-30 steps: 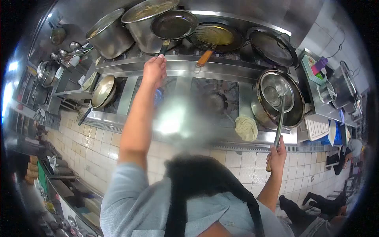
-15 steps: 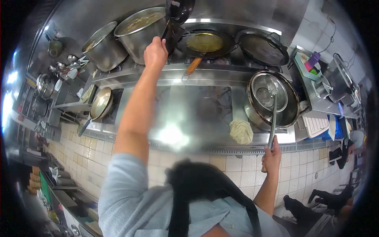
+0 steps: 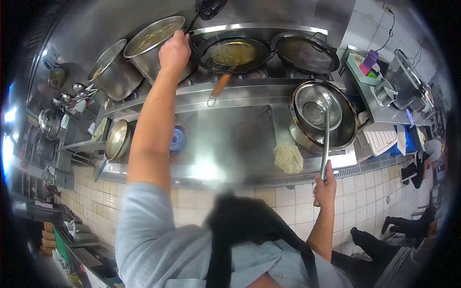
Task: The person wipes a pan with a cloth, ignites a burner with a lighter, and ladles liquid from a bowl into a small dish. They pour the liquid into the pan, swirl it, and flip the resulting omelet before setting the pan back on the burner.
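Observation:
My left hand (image 3: 174,52) is wrapped round the handle of a dark, round-bowled ladle (image 3: 211,7), raised at the top edge of the view. Below and right of it is a dark wok (image 3: 261,60) on the stove. Thin bright streaks show above that wok. A wooden-handled strainer (image 3: 222,89) rests in it over yellowish liquid. My right hand (image 3: 325,186) grips the long handle of a metal strainer (image 3: 331,103). The strainer's bowl sits inside a wide metal pot (image 3: 292,132) at the right of the counter.
Two tall stockpots (image 3: 156,53) stand at the back left. Another wok (image 3: 307,55) is at the back right. A crumpled cloth (image 3: 288,158) lies near the front edge. A pan (image 3: 116,139) sits at left. A round blue glow (image 3: 177,139) shows beside my forearm. A person's legs (image 3: 370,245) appear at right.
The whole view has shifted slightly. The ladle has moved up and partly out of frame, and bright streaks now show over the wok. The blue glow has come into sight. Both grips stay.

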`<state>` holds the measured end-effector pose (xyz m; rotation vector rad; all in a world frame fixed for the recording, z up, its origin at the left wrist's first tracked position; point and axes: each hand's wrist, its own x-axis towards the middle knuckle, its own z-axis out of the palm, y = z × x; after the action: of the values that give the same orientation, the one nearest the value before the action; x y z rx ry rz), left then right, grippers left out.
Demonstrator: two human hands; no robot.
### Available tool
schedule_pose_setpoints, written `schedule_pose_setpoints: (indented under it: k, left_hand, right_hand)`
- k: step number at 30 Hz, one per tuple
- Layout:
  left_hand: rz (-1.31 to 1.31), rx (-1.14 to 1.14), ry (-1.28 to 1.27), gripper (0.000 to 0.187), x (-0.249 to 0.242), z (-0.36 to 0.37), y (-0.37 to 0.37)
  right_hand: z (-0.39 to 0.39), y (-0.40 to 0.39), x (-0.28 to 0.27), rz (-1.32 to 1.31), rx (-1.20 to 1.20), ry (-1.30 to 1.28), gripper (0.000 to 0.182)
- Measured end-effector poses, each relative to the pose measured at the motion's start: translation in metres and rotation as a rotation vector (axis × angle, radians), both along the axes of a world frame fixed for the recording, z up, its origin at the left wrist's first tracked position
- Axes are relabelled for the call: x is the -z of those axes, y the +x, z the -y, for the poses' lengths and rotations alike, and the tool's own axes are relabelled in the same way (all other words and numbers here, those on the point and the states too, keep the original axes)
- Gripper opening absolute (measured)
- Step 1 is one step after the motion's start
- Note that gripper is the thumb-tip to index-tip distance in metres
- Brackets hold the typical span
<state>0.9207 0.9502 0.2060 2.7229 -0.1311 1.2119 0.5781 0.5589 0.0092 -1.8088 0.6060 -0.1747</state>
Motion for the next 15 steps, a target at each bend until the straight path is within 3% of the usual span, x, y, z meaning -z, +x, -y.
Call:
schedule_pose_setpoints:
  k: [9,15]
  left_hand:
    - [0.178,0.009,0.035,0.026,-0.034,-0.003,0.012]
    - [0.107,0.020,-0.049,0.024,0.020,0.004,0.009]
  right_hand:
    - [-0.006,0.002,-0.003,-0.018,0.017,0.010,0.069]
    - [-0.008,0.004,0.000,0.002,0.033,0.031,0.070]
